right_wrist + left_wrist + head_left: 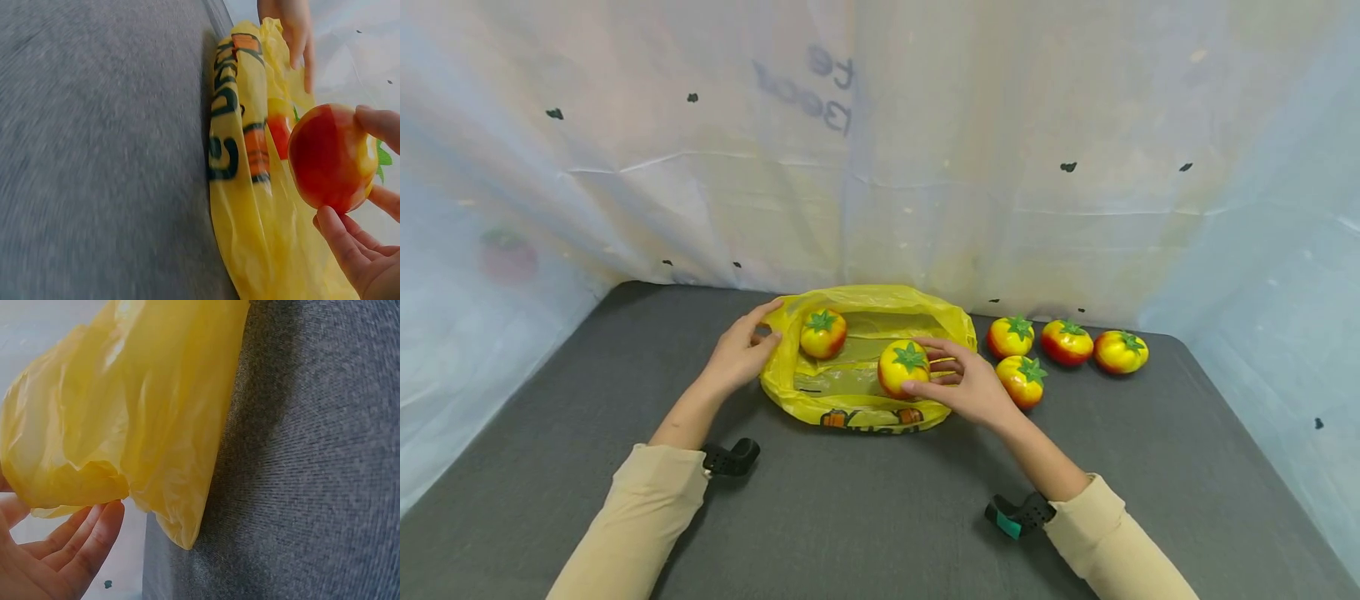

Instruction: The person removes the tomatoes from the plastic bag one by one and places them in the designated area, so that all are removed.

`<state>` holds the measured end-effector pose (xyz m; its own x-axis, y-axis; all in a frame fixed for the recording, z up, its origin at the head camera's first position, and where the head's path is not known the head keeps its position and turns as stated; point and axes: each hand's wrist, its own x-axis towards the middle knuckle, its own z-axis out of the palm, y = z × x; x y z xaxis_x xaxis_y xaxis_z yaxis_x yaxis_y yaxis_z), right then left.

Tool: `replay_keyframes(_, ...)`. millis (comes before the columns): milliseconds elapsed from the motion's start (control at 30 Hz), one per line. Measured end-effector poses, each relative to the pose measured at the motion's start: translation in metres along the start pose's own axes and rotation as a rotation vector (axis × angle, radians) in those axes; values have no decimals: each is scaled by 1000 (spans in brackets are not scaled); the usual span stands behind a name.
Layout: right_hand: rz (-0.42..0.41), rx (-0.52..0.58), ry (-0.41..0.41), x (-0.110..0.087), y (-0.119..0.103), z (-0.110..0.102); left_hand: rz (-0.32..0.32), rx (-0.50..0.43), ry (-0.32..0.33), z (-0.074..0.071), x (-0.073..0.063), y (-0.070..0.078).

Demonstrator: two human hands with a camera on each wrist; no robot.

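A yellow plastic bag (pixel 865 296) stands with its mouth spread wide on the dark table. My right hand (pixel 973 387) holds a toy tomato (pixel 904 369), yellow and red with a green leafy top, over the bag's mouth at the right. In the right wrist view, the thumb and fingertips grip this tomato (pixel 328 159) from its sides. Another such tomato (pixel 823 335) lies inside the bag near its left wall. At the left rim is my left hand (pixel 737 352), its fingertips touching the plastic. The left wrist view shows those fingers (pixel 103 528) fairly straight against the folded edge.
Several more tomatoes (pixel 1067 342) sit on the table just right of the bag, one (pixel 1021 382) close by my right wrist. A pale plastic sheet (pixel 925 167) hangs behind the grey-black table (pixel 865 517) and along its sides. Each wrist wears a black strap (pixel 730 458).
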<state>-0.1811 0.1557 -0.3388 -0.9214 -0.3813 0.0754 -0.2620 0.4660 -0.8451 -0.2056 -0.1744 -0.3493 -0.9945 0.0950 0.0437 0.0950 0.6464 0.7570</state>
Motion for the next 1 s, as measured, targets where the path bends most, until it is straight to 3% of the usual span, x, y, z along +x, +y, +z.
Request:
replay_keyframes(400, 37, 24, 59, -18, 6, -28, 0, 5, -8, -1, 1, -1)
replay_keyframes(1000, 94, -54, 142, -42, 13, -59, -6, -1, -9, 0, 1, 2)
